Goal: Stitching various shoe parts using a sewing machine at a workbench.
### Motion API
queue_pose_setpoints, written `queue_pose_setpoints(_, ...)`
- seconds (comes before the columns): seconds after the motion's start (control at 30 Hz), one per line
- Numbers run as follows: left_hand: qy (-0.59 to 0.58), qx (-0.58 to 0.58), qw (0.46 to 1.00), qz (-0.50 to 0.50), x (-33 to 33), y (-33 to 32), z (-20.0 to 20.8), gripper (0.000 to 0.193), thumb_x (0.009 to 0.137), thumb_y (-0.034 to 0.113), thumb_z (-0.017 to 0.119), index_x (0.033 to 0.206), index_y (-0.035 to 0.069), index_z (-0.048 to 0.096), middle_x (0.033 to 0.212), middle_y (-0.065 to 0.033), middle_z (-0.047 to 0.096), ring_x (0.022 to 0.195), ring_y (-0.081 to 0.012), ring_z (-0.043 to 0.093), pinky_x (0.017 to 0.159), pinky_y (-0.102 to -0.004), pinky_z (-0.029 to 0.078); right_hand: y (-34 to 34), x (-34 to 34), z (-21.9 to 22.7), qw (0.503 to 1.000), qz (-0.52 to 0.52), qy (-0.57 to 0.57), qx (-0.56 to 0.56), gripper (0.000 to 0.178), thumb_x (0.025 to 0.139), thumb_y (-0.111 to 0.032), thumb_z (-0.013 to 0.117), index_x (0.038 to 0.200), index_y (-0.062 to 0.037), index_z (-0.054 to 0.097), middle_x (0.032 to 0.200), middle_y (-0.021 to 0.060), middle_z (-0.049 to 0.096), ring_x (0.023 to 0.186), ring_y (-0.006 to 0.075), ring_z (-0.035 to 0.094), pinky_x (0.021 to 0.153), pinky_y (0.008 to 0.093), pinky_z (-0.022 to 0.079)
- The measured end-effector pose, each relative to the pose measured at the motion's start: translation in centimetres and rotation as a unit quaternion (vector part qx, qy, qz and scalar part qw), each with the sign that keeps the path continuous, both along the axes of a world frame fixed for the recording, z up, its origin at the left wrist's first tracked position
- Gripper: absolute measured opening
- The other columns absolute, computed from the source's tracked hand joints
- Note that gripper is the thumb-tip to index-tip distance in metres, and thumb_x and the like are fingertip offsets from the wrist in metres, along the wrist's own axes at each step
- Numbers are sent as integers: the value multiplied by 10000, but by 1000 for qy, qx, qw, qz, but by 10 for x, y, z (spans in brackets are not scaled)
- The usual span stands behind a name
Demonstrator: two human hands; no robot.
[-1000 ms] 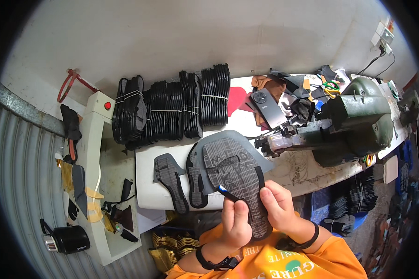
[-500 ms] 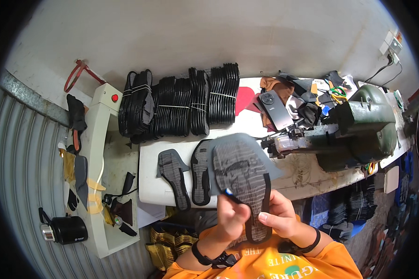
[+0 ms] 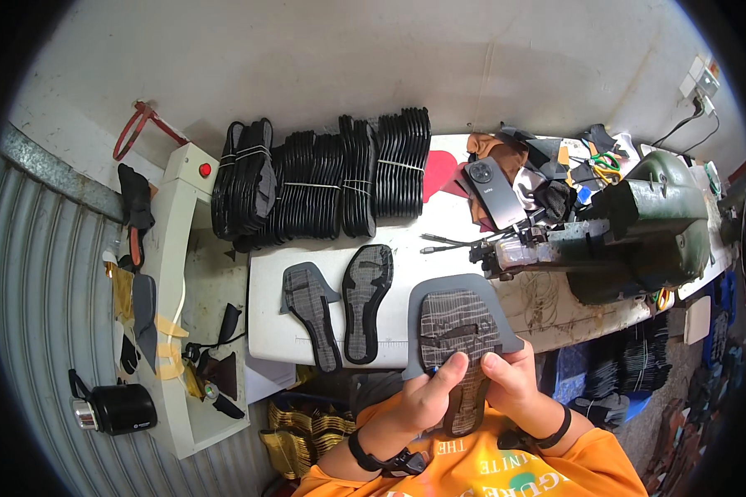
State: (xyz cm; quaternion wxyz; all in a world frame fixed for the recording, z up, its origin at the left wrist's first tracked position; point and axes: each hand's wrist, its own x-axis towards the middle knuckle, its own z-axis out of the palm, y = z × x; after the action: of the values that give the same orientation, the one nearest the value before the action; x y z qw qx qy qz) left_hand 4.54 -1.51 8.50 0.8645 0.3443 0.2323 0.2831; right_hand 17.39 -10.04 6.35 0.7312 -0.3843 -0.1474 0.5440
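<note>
Bundled soles are corded, presumably to stand upright. Two loose soles are laid flat on the white table. Grey-flanged sole is pinched between left hand and right hand at the table's near edge, probably to steady it.

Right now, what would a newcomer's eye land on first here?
Probably the banded bundles of black sole-shaped pieces, lined up along the wall side of the white table. Next, the dark green machine on the right. Then the grey patterned sole at lower centre, gripped by the left hand and right hand.
</note>
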Motion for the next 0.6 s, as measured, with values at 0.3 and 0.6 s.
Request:
queue_pose_setpoints(0.3, -257, -207, 942, -62, -6, -9, -39, 597, 1011, 300, 535, 1486, -39, 408, 1512, -166, 474, 1384, -282, 470, 1189, -446, 324, 6, 2, 20, 998, 0, 51, 44, 483, 970, -141, 641, 1391, 66, 526, 1295, 145, 649, 1142, 200, 634, 1003, 353, 496)
queue_pose_setpoints(0.6, -145, -206, 966, -55, -4, -19, -49, 663, 1029, 443, 441, 1494, -28, 403, 1501, -163, 483, 1372, -280, 481, 1182, -447, 345, -2, 0, 2, 1000, -8, 8, -13, 516, 983, -147, 618, 1433, 69, 485, 1330, 144, 630, 1178, 197, 610, 1031, 346, 473)
